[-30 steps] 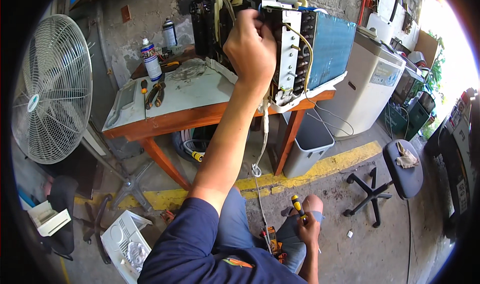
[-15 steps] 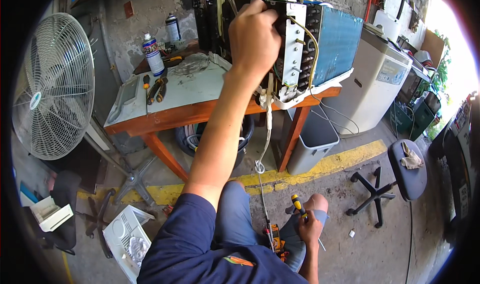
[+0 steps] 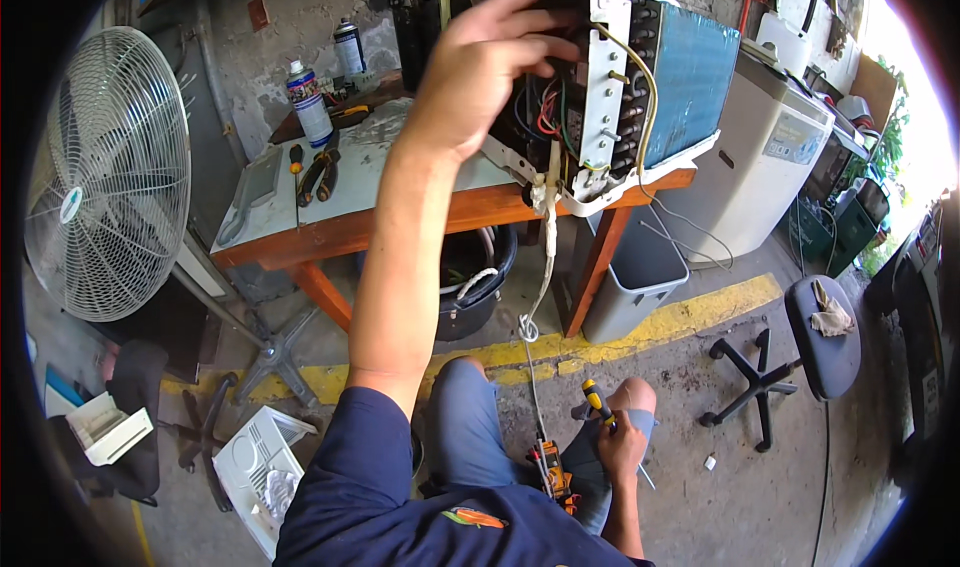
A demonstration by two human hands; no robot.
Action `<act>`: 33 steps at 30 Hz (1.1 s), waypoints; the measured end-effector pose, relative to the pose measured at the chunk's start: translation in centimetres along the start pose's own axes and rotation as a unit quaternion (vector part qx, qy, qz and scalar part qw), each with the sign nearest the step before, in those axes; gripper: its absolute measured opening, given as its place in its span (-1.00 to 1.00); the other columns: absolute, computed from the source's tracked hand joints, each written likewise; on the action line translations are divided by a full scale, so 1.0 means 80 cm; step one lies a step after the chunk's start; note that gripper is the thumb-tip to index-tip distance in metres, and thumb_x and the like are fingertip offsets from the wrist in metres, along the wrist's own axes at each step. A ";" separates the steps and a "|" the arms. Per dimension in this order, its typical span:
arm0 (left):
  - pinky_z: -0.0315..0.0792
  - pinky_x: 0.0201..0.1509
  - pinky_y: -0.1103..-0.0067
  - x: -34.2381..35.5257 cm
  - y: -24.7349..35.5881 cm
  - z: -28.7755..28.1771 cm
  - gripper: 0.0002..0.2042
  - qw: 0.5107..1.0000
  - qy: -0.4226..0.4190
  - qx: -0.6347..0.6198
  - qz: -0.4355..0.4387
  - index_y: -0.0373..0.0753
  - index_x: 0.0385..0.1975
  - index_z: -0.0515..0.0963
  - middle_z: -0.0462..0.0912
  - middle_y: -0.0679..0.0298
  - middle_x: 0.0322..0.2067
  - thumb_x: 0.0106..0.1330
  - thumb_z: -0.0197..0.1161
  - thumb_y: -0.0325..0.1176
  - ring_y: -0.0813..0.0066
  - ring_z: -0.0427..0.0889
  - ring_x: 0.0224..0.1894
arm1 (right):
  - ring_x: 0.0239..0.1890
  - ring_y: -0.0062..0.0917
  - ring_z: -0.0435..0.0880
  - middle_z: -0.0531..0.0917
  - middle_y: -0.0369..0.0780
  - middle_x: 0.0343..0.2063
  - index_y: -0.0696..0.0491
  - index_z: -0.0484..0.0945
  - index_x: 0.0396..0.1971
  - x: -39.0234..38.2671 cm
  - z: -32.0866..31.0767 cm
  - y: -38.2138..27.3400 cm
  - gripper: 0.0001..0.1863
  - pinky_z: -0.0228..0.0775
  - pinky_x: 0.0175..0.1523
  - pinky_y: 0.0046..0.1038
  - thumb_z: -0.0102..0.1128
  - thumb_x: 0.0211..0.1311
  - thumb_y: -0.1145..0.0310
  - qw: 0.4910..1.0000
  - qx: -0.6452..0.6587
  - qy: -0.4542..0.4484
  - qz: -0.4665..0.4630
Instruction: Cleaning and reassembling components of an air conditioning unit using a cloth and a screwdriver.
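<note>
My left hand (image 3: 487,72) reaches up with its fingers spread, slightly blurred, at the open front of a stripped air conditioner unit (image 3: 605,97). Red and green wires (image 3: 550,112) show just below the fingertips; whether these touch the unit I cannot tell. My right hand (image 3: 624,447) rests by my right knee, closed round a screwdriver (image 3: 598,403) with a yellow and black handle; its shaft sticks out below the hand. A knotted power cord (image 3: 528,329) hangs from the unit down between my legs, where an orange and black multimeter (image 3: 552,472) lies in my lap.
The unit stands on a wooden table (image 3: 340,229) with pliers (image 3: 321,172), another screwdriver (image 3: 296,167) and a spray can (image 3: 308,105). A fan (image 3: 110,172) is at left. A grey bin (image 3: 635,282), a washing machine (image 3: 765,157) and a stool (image 3: 825,352) stand at right.
My left hand has opened from a closed grip and moved left and down, uncovering the wires. My right hand still holds the screwdriver at the knee.
</note>
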State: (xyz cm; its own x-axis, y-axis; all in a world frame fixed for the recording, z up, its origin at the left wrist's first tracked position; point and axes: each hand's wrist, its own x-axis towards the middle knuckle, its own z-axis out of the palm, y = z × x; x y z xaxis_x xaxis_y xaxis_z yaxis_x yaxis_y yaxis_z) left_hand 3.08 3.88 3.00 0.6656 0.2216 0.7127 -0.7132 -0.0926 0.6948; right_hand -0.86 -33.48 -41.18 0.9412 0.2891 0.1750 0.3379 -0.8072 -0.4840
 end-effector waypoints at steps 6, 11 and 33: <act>0.47 -0.08 0.63 -0.059 -0.016 -0.032 -0.71 0.945 0.134 0.289 0.072 -0.34 0.15 0.66 0.78 0.21 -0.14 0.49 0.18 -0.51 0.54 0.65 -0.19 | -0.56 -0.02 0.68 0.75 -0.07 -0.55 -0.03 0.66 -0.16 0.000 0.015 0.012 -0.76 0.42 -0.45 -0.09 0.33 0.13 0.37 0.999 -0.020 0.026 -0.020; 0.45 -0.27 0.57 -0.091 -0.062 0.006 -0.82 0.923 0.167 0.342 0.062 -0.30 -0.07 0.76 0.75 0.29 -0.29 0.40 0.30 -0.58 0.59 0.60 -0.34 | -0.56 -0.02 0.68 0.75 -0.06 -0.55 -0.04 0.66 -0.17 -0.002 0.016 0.016 -0.76 0.42 -0.46 -0.09 0.32 0.11 0.38 0.999 -0.017 0.031 -0.025; 0.40 -0.22 0.43 -0.036 -0.089 -0.002 -0.82 0.742 0.180 0.559 0.324 -0.24 -0.27 0.81 0.61 0.32 -0.32 0.17 0.37 -0.60 0.31 0.45 -0.31 | -0.52 -0.02 0.70 0.76 -0.08 -0.52 -0.05 0.63 -0.21 -0.003 0.004 0.001 -0.81 0.43 -0.44 -0.09 0.32 0.15 0.37 0.999 -0.026 0.031 -0.031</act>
State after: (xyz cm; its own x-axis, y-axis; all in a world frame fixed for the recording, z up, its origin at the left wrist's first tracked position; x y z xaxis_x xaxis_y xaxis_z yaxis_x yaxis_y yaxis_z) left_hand 6.20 4.03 -4.04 0.0180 0.0061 0.9998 -0.0963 -0.9953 0.0078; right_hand -1.10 -33.42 -41.55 0.9160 0.3085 0.2563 0.3935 -0.8150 -0.4253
